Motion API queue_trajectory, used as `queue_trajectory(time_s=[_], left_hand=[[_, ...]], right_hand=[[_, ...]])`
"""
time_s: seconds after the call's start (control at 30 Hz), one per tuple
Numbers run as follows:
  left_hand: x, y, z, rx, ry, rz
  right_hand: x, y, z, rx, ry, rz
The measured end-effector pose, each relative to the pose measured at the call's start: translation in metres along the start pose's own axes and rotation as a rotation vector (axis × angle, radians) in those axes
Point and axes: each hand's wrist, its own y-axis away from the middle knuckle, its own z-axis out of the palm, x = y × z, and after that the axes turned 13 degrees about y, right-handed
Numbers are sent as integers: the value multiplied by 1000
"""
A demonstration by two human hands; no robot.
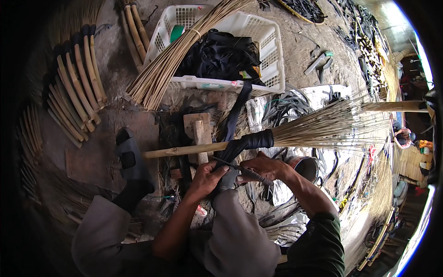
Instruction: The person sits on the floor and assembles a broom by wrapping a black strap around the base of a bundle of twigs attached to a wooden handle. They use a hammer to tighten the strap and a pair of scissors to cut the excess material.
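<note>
A broom lies crosswise in front of me. Its pale wooden handle points left and its straw bristles fan out to the right. A black rubber strip is wound around the neck, and its tail runs down toward my knee. My left hand is closed, pinching the strip's tail just below the handle. My right hand is closed around a thin dark tool with a ridged, wrapped handle. The tool's narrow end reaches left across the strip; its tip is hard to make out.
A white plastic crate holds black strips, with a straw bundle across it. Curved wooden broom handles lie at left. A hammer-like tool, a wooden block, a round tin and loose strips lie about.
</note>
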Motion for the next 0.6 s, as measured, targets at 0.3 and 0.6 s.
queue_trajectory(time_s=[0.3,0.6], left_hand=[[5,1,0,19,-21,-11],[-5,-3,-11,-31,-117,53]], right_hand=[[-2,-4,0,12,-46,24],[-14,-14,-7,-6,-94,20]])
